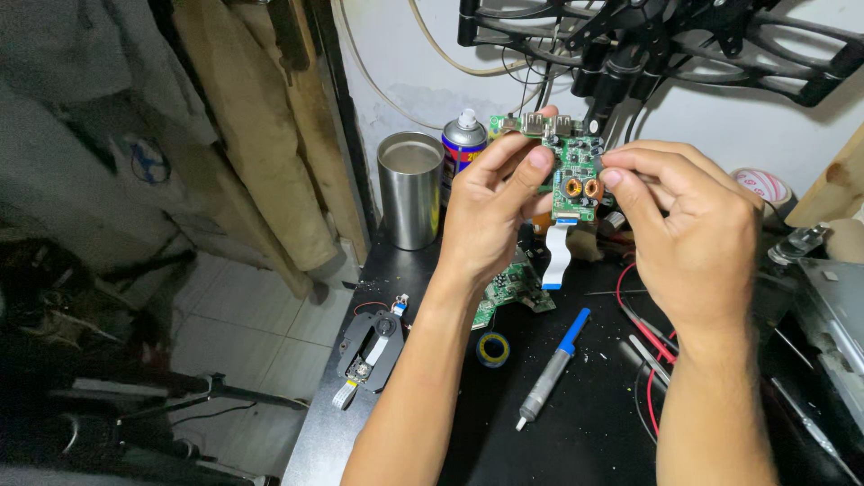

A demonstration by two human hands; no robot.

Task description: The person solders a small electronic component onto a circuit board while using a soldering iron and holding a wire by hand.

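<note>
Green circuit board [573,171] with two copper coils, metal ports along its top edge and a white flat ribbon cable hanging below is held up above the black table [594,423], both hands pinching it. Left hand [490,211] closed on its left edge, right hand [697,238] fingertips on its right edge. Nearer lie a grey-and-blue soldering iron [551,371] and a small tape roll [492,349]; farther back stand a steel cup [409,189] and a spray can [463,144].

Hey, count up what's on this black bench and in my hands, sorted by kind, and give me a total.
Green circuit boards: 2, one held in the left hand and right hand, one lying on the bench
Spray cans: 1
Steel cups: 1
Soldering irons: 1
Tape rolls: 1
Disc drive mechanisms: 1
Total: 7
</note>
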